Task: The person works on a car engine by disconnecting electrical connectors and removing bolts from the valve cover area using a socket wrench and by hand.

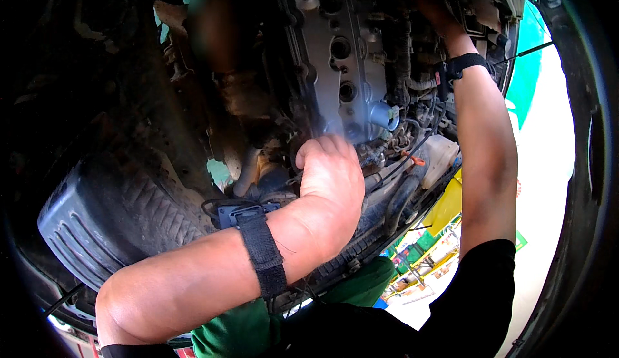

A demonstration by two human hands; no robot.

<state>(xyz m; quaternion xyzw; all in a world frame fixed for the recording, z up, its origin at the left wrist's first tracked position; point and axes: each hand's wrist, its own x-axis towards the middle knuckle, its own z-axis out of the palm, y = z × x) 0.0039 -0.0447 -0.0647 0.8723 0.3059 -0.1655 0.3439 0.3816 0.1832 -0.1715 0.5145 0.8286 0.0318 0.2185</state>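
Note:
A grey engine valve cover (362, 68) with round holes along its middle runs down the centre of the engine bay. My left hand (330, 164) is at its near end, knuckles up and fingers curled down; the fingertips are hidden. A pale blur lies just beyond the knuckles, and what the hand holds, if anything, cannot be made out. A blue-grey round neck (384, 116) juts from the cover to the right of this hand. My right hand (442, 18) reaches deep among the dark hoses and parts at the far right; shadow hides its fingers.
A black ribbed plastic housing (84, 219) stands at the left. Hoses and wires (409, 155) run beside a whitish plastic reservoir (441, 158) at the right. An orange-red loop handle (413, 159) sits near it. The car body's edge (583, 132) curves along the right.

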